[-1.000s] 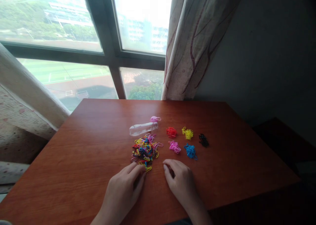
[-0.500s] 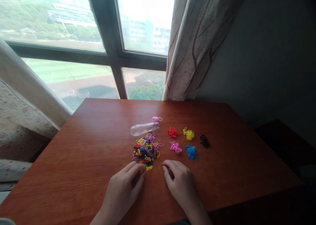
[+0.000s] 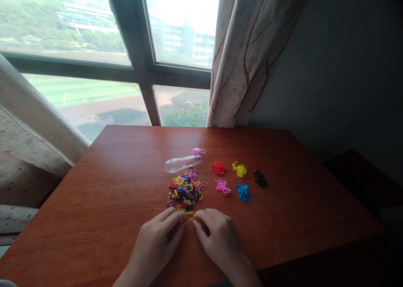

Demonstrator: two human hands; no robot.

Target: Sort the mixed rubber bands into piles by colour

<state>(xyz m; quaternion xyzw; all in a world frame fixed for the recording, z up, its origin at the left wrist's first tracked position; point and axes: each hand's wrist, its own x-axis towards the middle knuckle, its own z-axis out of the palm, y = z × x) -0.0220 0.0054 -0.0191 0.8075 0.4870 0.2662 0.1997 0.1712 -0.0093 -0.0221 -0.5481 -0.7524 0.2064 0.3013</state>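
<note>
right hand point(image 3: 217, 238) has slid left to meet left hand point(image 3: 157, 243) | fingertips of both close on a yellow band point(image 3: 189, 213) at near edge of mixed pile point(image 3: 185, 191) | firm hold unclear | sorted colour piles point(image 3: 239, 182) lie just right

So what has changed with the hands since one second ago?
The right hand moved left, meeting the left hand at a yellow band on the mixed pile's near edge. Whether it grips is unclear. The left hand, sorted piles and clear tube stayed.
</note>
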